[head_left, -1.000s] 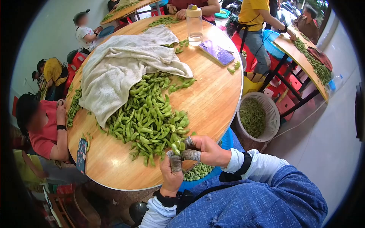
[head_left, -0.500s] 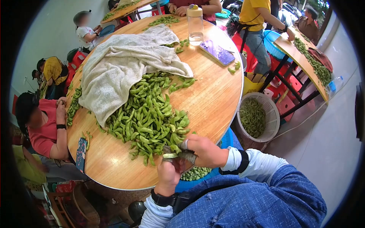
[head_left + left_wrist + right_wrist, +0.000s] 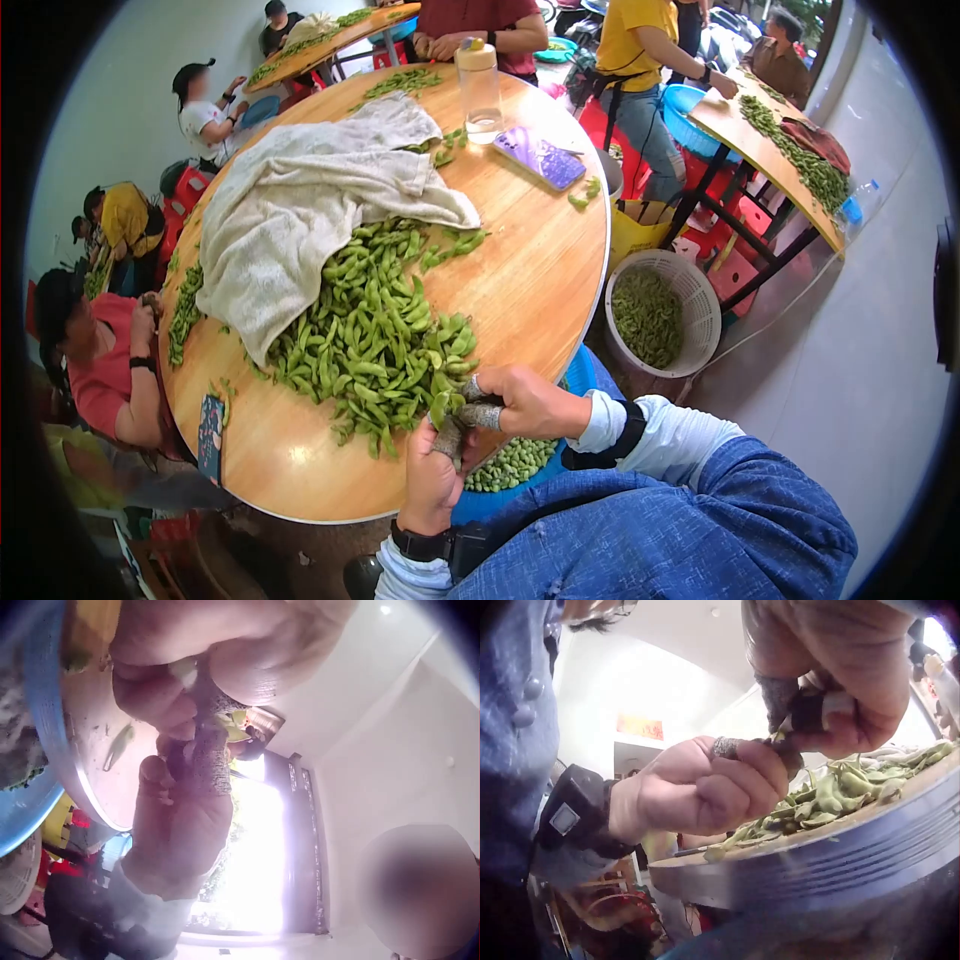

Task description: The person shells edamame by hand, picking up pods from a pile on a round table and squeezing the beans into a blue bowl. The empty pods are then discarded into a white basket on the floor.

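Both hands meet over the near table edge, their fingertips close together on a green soybean pod (image 3: 439, 408). The left hand (image 3: 432, 482), with grey wrapping on its thumb, grips the pod from below, fingers curled. From the right, the right hand (image 3: 540, 402) pinches at it with a wrapped thumb and forefinger. In the right wrist view the left hand (image 3: 712, 784) shows curled fingers, and the right hand (image 3: 840, 667) bends down over it. Fingers hide most of the pod in both wrist views. A large heap of soybean pods (image 3: 350, 345) lies just beyond the hands.
Below the hands, a blue basin (image 3: 578, 372) holds shelled beans (image 3: 515, 464). A towel (image 3: 300, 210) covers part of the heap. A bottle (image 3: 480, 95) and phone (image 3: 540, 158) stand farther back. To the right is a white basket (image 3: 706, 310) of pods. Other people sit around.
The head view has shifted, so the table appears farther left and lower. A pale, opened pod showed at the left thumb half a second ago; a green pod now stands between the fingertips.
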Tool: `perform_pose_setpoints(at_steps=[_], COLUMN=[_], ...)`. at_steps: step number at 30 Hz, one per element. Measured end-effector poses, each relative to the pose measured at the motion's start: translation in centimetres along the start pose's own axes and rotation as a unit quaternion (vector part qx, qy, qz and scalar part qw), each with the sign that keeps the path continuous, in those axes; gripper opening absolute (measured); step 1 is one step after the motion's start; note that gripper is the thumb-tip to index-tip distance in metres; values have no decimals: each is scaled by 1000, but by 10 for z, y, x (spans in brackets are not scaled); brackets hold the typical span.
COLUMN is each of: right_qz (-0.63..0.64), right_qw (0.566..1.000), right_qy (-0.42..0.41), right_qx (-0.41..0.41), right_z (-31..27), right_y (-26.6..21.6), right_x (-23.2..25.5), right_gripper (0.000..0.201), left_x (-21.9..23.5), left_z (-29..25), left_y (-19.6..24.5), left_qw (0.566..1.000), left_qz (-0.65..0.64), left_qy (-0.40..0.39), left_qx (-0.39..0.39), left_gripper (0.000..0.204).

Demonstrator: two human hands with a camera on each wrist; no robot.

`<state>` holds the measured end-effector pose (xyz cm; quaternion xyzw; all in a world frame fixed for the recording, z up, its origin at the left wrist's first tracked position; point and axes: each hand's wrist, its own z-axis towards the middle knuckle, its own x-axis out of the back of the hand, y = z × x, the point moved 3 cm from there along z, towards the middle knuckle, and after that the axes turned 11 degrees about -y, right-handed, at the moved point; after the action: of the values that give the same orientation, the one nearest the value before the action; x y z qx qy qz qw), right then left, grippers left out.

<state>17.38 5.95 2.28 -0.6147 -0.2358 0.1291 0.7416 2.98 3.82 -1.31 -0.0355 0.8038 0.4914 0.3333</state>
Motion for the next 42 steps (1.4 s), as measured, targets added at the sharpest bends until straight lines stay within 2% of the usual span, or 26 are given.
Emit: perform_pose_setpoints(at_steps=[2, 3, 5, 6, 7, 9, 10, 11, 12, 14, 15, 18, 19, 22, 25, 26, 27, 28, 29, 30, 31, 34, 35, 38, 39, 42], right_qz=[-124, -118, -159, -125, -133, -322, -369, -439, -439, -361, -340, -247, -197, -206, -159, -138, -146, -109, -72, -34, -11, 72, 111, 140, 124, 38], right_qw=[992, 992, 983, 982, 974, 905, 865, 820, 810, 854, 864, 921, 940, 952, 968, 973, 977, 983, 987, 990, 993, 992, 993, 986, 991, 998], right_qy=[18, 34, 94, 142, 177, 271, 299, 324, 337, 344, 319, 273, 257, 204, 169, 155, 95, 96, 98, 100, 73, -13, 15, -28, 3, 28], right_qx=[30, 27, 1, -2, -42, -69, -163, -175, -191, -147, -194, -130, -112, -95, -93, -101, -123, -114, -104, -96, -97, -101, -48, -85, -48, -35], right_z=[-5, -10, -24, -35, -49, -78, -96, -110, -124, -136, -131, -110, -100, -83, -76, -73, -71, -68, -66, -63, -60, -44, -40, -33, -31, -34], right_y=[2, -2, -17, -15, -20, -16, -11, -12, -7, 12, 0, 2, -5, 3, 3, 3, 4, 3, 4, 6, 11, 16, 9, -1, 1, 2], right_x=[2, 6, 34, 55, 80, 126, 144, 153, 159, 162, 152, 127, 116, 93, 73, 69, 66, 63, 56, 49, 41, 16, 11, 11, 9, 11], right_gripper=[11, 12, 13, 11, 10, 8, 8, 8, 8, 11, 15, 17, 16, 17, 18, 18, 26, 25, 23, 22, 26, 29, 28, 35, 22, 16], left_x=[-10, -14, -16, -18, -28, -36, -41, -48, -48, -48, -50, -72, -76, -62, -56, -56, -58, -59, -55, -48, -41, -37, -38, -38, -38, -31], left_z=[-2, -2, -9, -11, -16, -18, -18, -16, -12, -4, 6, 34, 42, 61, 60, 57, 51, 48, 47, 44, 40, 31, 27, 17, 16, 10], left_y=[1, 2, -2, -4, 2, 7, 9, 18, 21, 22, 24, 30, 29, 12, 17, 19, 22, 24, 23, 19, 15, 18, 18, 19, 19, 19], left_qw=[999, 999, 988, 978, 949, 893, 856, 800, 795, 777, 736, 585, 574, 571, 597, 635, 671, 705, 808, 889, 948, 958, 957, 953, 951, 943], left_qz=[4, 46, 133, 176, 289, 390, 437, 527, 557, 605, 651, 780, 791, 815, 789, 765, 737, 707, 584, 446, 296, 198, 180, 167, 152, 208], left_qy=[51, 7, -72, -113, -128, -221, -268, -255, -202, -102, -76, -48, -47, -52, -75, -57, -37, -18, -21, -24, -26, -5, -4, 23, 9, 12], left_qx=[6, -22, -19, -17, 11, -42, -69, -129, -130, -141, -169, -216, -208, -84, -121, -97, -73, -49, -74, -95, -113, -209, -229, -252, -268, -259], left_gripper=[23, 19, 25, 29, 31, 27, 26, 20, 20, 19, 25, 34, 39, 35, 31, 28, 26, 25, 23, 22, 21, 22, 23, 23, 22, 22])
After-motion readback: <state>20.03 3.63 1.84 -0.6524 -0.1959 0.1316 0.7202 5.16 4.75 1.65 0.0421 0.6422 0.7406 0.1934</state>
